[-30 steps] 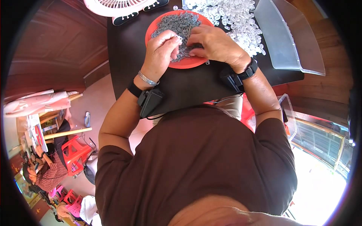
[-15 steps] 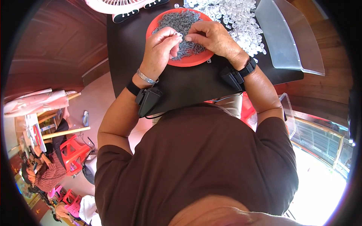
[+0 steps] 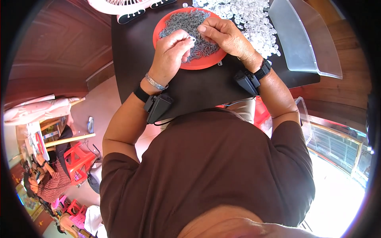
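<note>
Red plastic is seen in a round bowl [image 3: 202,63], set left of centre on the dark table [image 3: 198,89] and filled with small grey screw-like pieces [image 3: 182,23]. Its near rim is separated from the table's near edge by a dark strip, above which room for the wrists is given. Over the bowl's left part the left hand [image 3: 170,51] is held, and a small white oval piece [image 3: 192,39] with holes is gripped there between thumb and forefinger. Over the bowl's right part the right hand [image 3: 230,41] is held, its fingers curled and thumb brought close to the forefinger; whether anything is pinched by them cannot be told. The fingertips of the 2 hands are separated by a narrow gap. Toward the table's far right, a loose heap of white pieces [image 3: 258,27] is spread, bordered by a clear plastic tray [image 3: 293,43]. The table's right edge is covered by that tray, so movement is more limited there. Just beside the bowl's near right rim 1 stray white piece [image 3: 220,63] is seen. At the far end of the left edge a pink fan [image 3: 121,4] is supported on black shoe-shaped feet [image 3: 131,16].
</note>
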Demonstrator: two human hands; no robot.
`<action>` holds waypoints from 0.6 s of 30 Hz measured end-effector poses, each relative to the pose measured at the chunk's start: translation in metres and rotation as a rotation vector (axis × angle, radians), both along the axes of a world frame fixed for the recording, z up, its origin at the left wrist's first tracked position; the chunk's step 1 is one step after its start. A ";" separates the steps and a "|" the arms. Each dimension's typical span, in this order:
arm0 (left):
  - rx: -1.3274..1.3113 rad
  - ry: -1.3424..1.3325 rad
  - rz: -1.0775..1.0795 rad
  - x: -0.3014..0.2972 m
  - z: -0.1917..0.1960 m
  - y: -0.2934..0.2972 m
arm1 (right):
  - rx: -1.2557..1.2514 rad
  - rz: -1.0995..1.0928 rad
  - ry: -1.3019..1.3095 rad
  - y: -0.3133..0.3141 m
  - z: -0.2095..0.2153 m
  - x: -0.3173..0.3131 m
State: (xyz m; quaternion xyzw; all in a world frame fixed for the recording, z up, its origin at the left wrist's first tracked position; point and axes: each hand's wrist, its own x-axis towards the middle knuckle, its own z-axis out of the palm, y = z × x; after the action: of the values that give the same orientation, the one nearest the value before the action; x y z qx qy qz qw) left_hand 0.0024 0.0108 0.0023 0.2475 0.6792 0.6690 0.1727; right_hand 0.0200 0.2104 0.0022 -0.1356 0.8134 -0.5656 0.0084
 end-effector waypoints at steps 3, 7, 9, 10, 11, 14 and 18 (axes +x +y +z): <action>-0.001 -0.001 -0.003 0.001 0.000 0.000 | -0.086 0.041 -0.031 -0.003 0.005 0.003; -0.011 0.009 -0.010 0.002 0.001 0.001 | -0.148 0.091 0.031 -0.005 0.004 0.004; -0.035 0.033 -0.012 0.002 -0.002 0.001 | -0.160 0.099 0.022 -0.005 0.004 0.004; -0.056 0.059 -0.011 0.002 -0.003 0.001 | -0.170 0.109 0.013 -0.004 0.004 0.005; -0.058 0.059 -0.013 0.002 -0.003 0.001 | -0.173 0.107 0.014 -0.005 0.004 0.005; -0.064 0.063 -0.017 0.003 -0.002 0.002 | -0.186 0.131 0.046 -0.004 0.002 0.005; -0.041 0.040 -0.003 0.004 -0.001 0.004 | -0.152 0.137 0.042 -0.002 0.001 0.005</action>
State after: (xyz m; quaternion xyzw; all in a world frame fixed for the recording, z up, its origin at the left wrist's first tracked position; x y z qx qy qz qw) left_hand 0.0061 0.0146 0.0017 0.2584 0.6957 0.6496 0.1652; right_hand 0.0247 0.2081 0.0032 -0.2030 0.7569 -0.6209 0.0199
